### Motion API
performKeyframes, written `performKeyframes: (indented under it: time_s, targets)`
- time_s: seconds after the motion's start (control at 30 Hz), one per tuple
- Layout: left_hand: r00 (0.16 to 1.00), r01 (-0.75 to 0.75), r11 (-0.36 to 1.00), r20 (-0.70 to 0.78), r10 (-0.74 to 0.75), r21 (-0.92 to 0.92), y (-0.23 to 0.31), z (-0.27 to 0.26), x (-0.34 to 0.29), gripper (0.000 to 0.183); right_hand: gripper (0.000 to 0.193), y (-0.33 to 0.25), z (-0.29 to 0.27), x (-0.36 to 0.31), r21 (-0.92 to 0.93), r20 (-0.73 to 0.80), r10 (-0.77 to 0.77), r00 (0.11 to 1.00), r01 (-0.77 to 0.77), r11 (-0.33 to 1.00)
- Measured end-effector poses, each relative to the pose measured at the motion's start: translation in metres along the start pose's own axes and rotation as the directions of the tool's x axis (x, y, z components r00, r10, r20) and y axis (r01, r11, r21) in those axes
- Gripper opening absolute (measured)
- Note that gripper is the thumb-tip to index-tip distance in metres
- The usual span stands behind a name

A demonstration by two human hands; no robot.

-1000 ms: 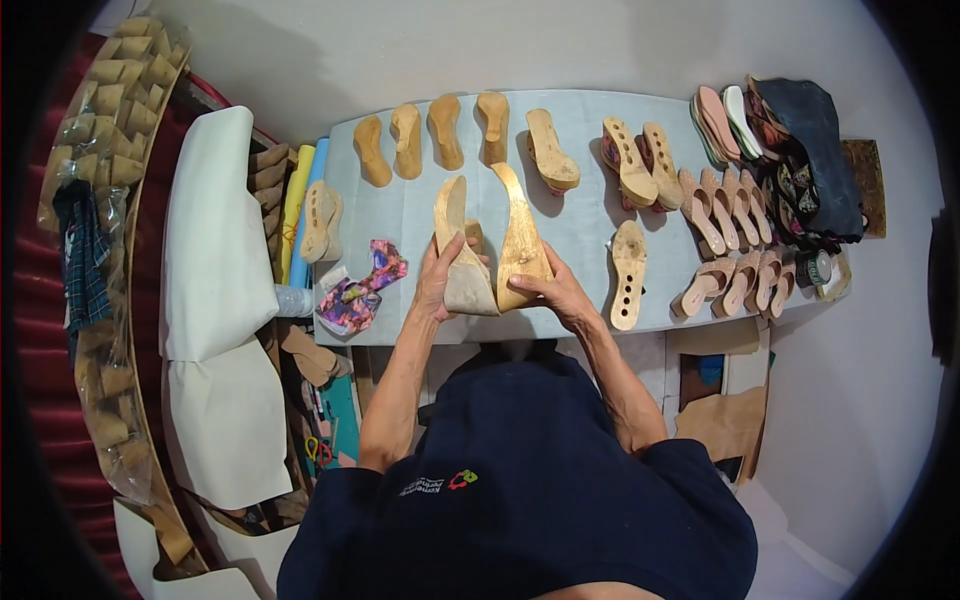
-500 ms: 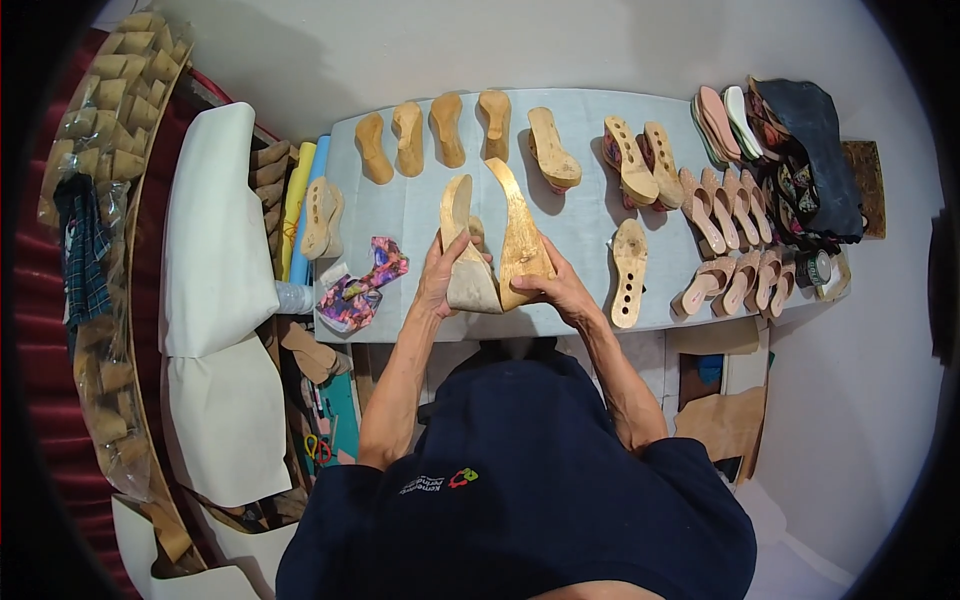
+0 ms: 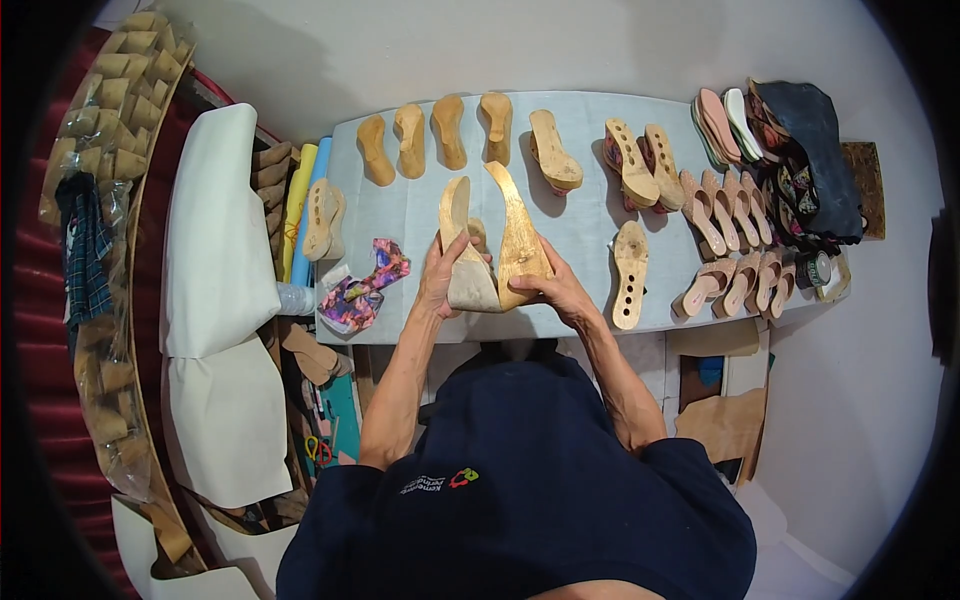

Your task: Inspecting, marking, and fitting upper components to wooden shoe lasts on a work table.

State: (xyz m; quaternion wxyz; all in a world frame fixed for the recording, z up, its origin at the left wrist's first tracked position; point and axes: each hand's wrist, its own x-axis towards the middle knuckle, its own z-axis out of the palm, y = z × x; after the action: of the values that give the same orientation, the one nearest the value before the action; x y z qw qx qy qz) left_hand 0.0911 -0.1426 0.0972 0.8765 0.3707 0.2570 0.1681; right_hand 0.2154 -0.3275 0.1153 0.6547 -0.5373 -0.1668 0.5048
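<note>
On the pale blue worktable, both hands are staying put, left hand gripping one wooden wedge sole, right hand gripping another wedge sole, pressed side by side near the front edge.

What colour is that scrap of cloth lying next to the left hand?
The cloth scrap is a busy mix of pink, purple and blue. The head view shows it, beside the left hand.

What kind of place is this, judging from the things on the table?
Probably a small shoemaking workshop: wooden wedge soles lie in rows on the table, unfinished sandals are lined up at its right, and stacked sole blanks fill the left.
</note>
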Motion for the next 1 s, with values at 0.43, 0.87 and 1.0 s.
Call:
performKeyframes:
  time_s: [0.43, 0.87, 1.0]
  targets:
    - [1.000, -0.009, 1.000, 0.010, 0.009, 0.010, 0.007, 0.004, -0.002, 0.046, 0.103, -0.002, 0.003, 0.003, -0.003, 0.002, 0.041, 0.999, -0.041, 0.999]
    - [1.000, -0.010, 0.995, 0.024, 0.008, 0.095, 0.019, 0.012, -0.005, 0.055, 0.097, -0.009, 0.010, 0.001, 0.000, 0.029, 0.037, 0.999, -0.037, 0.999]
    - [0.997, -0.046, 0.992, 0.068, 0.038, 0.121, 0.016, 0.010, -0.008, 0.056, 0.095, -0.001, 0.008, -0.002, 0.011, 0.032, 0.012, 0.999, -0.013, 1.000]
